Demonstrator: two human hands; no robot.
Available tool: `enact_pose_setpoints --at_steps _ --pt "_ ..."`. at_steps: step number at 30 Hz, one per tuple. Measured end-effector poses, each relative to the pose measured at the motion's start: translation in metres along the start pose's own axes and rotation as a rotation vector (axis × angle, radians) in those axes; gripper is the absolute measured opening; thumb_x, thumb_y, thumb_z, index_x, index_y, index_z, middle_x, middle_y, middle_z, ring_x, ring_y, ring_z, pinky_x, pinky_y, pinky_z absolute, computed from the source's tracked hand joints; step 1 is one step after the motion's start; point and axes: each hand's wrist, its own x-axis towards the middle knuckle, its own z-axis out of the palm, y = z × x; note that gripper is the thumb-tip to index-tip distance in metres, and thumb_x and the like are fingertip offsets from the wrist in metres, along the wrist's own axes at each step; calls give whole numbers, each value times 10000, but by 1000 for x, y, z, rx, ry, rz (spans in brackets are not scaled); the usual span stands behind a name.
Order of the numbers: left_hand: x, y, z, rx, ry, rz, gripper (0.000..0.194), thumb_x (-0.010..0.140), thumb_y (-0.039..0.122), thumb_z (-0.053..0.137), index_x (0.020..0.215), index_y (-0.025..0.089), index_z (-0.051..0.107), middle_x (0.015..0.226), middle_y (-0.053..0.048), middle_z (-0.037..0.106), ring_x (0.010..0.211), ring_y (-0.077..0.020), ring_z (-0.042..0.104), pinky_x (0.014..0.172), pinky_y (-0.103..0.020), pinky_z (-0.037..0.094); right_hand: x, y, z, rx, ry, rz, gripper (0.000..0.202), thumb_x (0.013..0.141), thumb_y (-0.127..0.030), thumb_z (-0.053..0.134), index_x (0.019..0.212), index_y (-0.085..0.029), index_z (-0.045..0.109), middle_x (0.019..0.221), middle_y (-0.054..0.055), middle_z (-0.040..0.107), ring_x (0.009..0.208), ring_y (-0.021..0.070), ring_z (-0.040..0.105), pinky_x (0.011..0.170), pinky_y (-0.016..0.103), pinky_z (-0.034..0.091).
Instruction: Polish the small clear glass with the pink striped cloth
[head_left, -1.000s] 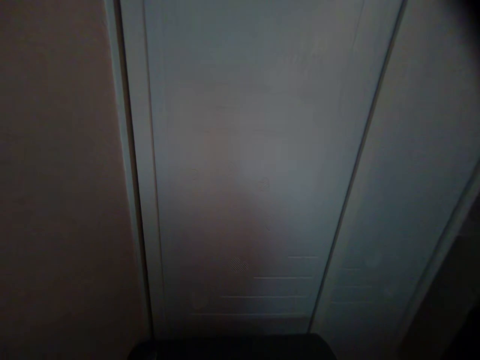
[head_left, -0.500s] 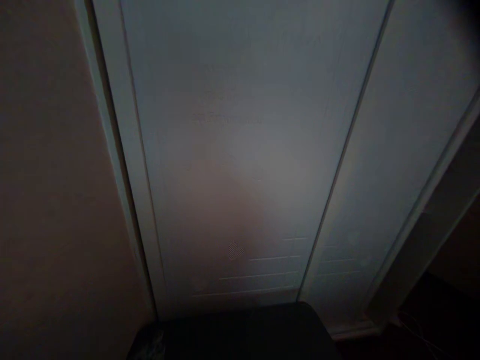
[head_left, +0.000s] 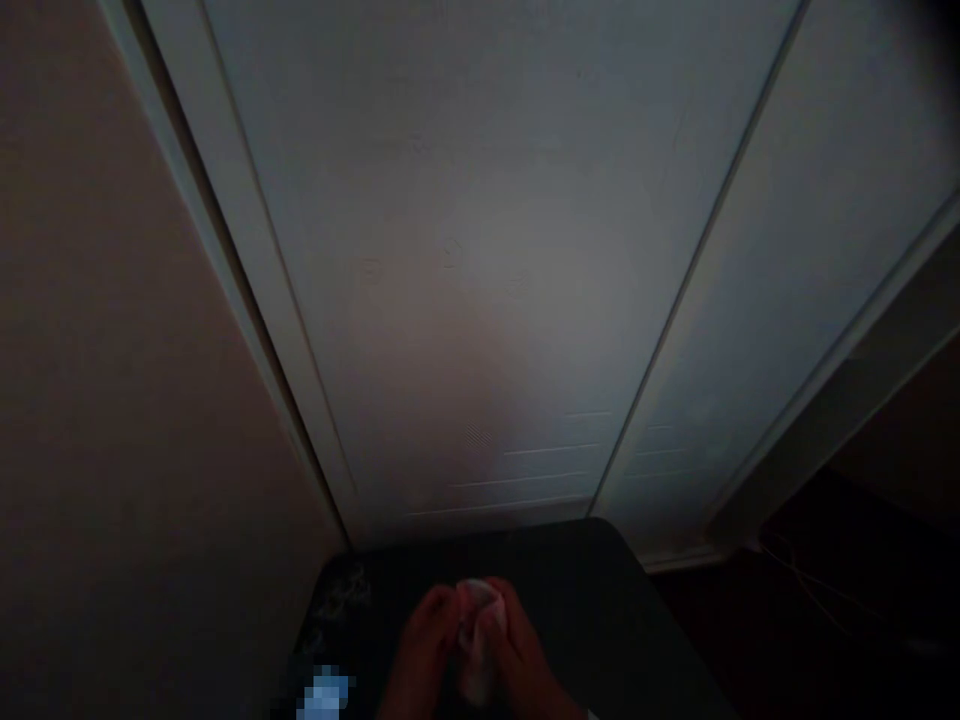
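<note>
At the bottom centre, a small pale, pinkish-white cloth (head_left: 476,680) is bunched between my two hands. It looks like a sock, with a rim at the top and a length hanging below, but dim light hides the detail. My left hand (head_left: 427,640) grips its left side with curled fingers. On the other side my right hand (head_left: 517,650) pinches it, thumb over the front. Both hands are above a dark table top (head_left: 592,600).
A pale panelled door or cupboard front (head_left: 487,200) rises behind the table. A brownish wall (head_left: 135,350) stands at left. A pixelated light-blue patch (head_left: 324,695) covers something at the table's left. Thin cables (head_left: 806,580) lie in the dark area at right.
Both hands have come into view at the bottom, holding the cloth. The view has tilted down, so more of the table shows, along with the pixelated patch.
</note>
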Motion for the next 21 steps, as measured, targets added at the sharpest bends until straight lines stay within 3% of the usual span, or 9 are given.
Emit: enact_pose_setpoints --at_steps 3,5,9,16,21 --pt "2 12 6 -147 -53 30 357 666 452 725 655 152 532 598 50 535 546 -87 490 531 -212 392 10 0 -3 154 0 3 530 771 -606 530 1101 -192 544 1011 84 642 938 222 602 826 332 476" --pt "1 20 9 -226 -44 28 374 647 453 740 648 159 507 560 67 493 521 -76 457 520 -203 374 16 -2 -2 243 76 -2 594 690 -671 567 1057 -204 569 1012 85 654 966 243 601 850 348 468" --pt "-4 33 8 -230 -69 36 376 661 479 716 705 158 525 558 66 492 508 -73 446 498 -193 356 20 -12 6 427 94 61 508 722 -635 547 1001 -217 622 1063 79 669 1046 254 585 956 381 411" --pt "-21 81 -4 163 -142 185 215 640 270 718 763 171 572 705 14 626 637 -131 581 586 -220 442 15 -43 18 407 -26 13 503 764 -572 552 1138 -236 579 1206 82 605 1097 258 557 924 372 439" --pt "-44 106 -17 425 -84 342 117 669 195 661 763 185 593 699 16 605 641 -136 569 592 -219 448 9 -53 37 249 -140 -93 478 859 -580 399 1170 -235 511 1114 66 603 985 195 573 856 301 452"
